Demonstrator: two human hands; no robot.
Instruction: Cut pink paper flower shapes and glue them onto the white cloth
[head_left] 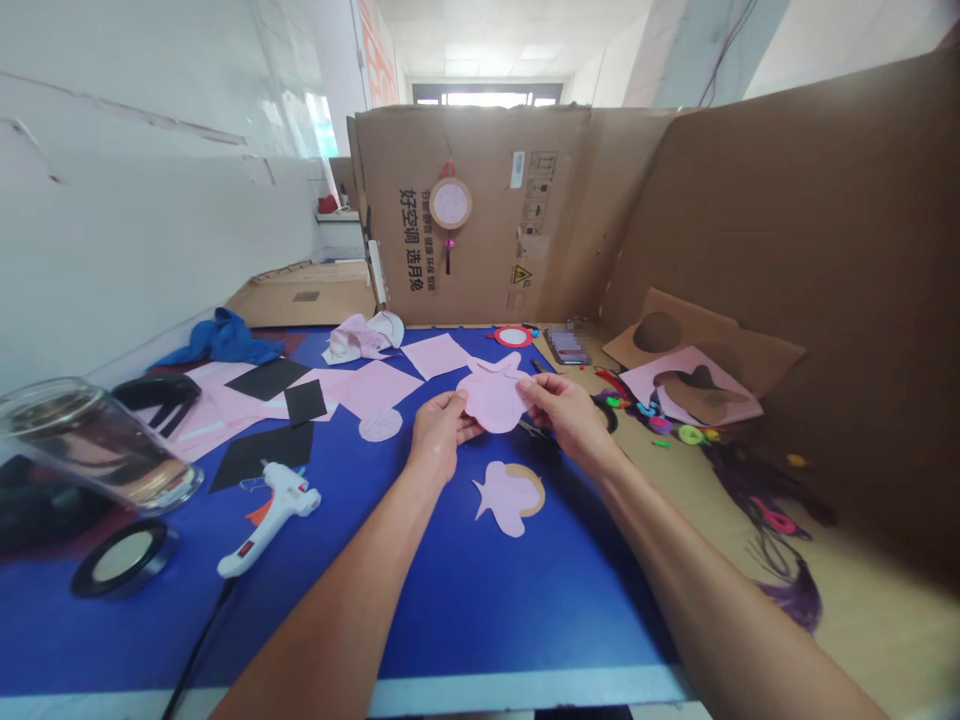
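Note:
Both my hands hold a pink cutout (496, 396) up over the blue table; it has a rounded body and a flared top, and looks like paper or thin fabric. My left hand (441, 432) pinches its left edge between thumb and fingers. At the right edge, my right hand (564, 405) grips it the same way. Below, on the table, lies another pink cutout (504, 497) with pointed tips, partly over a tan cardboard ring (534, 490). Part of a pair of scissors (534, 430) shows beneath my right hand.
At left are a white glue gun (274, 510) with its cord, a glass jar (97, 445), a tape roll (126, 557) and black sheets (264, 455). Pink sheets (379, 385) lie behind. Cardboard walls (480, 210) enclose the back and right; purple tassels (795, 590) and beads lie right.

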